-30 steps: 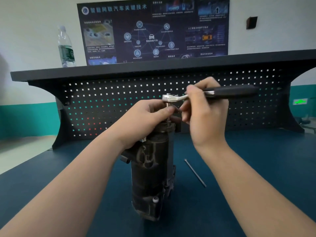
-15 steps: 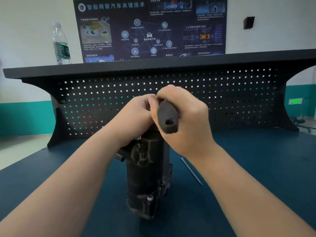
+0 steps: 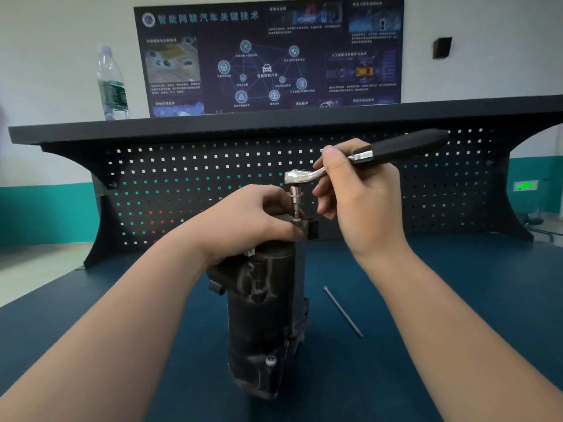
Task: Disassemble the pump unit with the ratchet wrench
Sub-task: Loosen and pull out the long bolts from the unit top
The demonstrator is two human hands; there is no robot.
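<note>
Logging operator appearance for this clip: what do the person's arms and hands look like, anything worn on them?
Both forearms are bare as far as the frame shows: no sleeves in view. The left hand and right hand wear no gloves, and no rings, watch or wristbands show. Fingers are uncovered, with short nails.

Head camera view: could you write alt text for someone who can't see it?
A person's left hand steadies an upright dark pump unit on a blue workbench, while the right hand holds a ratchet wrench whose socket sits on a bolt at the unit's top. A long thin bolt lies on the bench beside it.
</note>
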